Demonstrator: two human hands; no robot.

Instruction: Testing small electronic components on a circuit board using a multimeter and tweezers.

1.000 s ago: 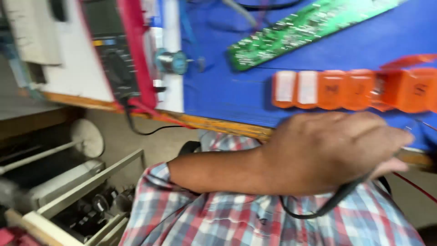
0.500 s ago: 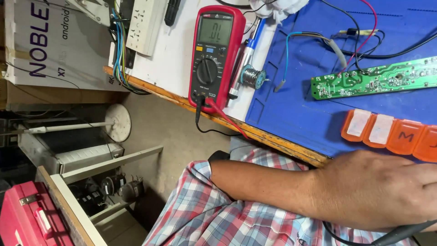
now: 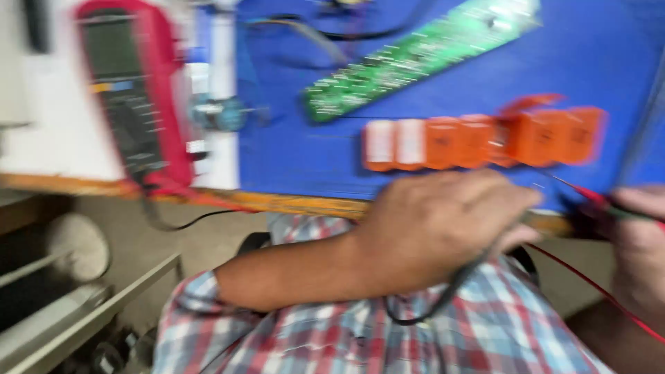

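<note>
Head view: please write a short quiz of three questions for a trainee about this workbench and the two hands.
1. True or false: the green circuit board lies on the blue mat.
2. What colour is the cable that the left hand holds? A black, B yellow, C white.
3. Fill in: the right hand holds a probe whose colour is ___.
Key: 1 true; 2 A; 3 red.

Wooden-edged tabletop (image 3: pixel 298 203) under blue mat (image 3: pixel 312 159); beyond the hands, orange segmented pill box (image 3: pixel 478 140), green circuit board (image 3: pixel 415 59), red multimeter (image 3: pixel 135 97).
</note>
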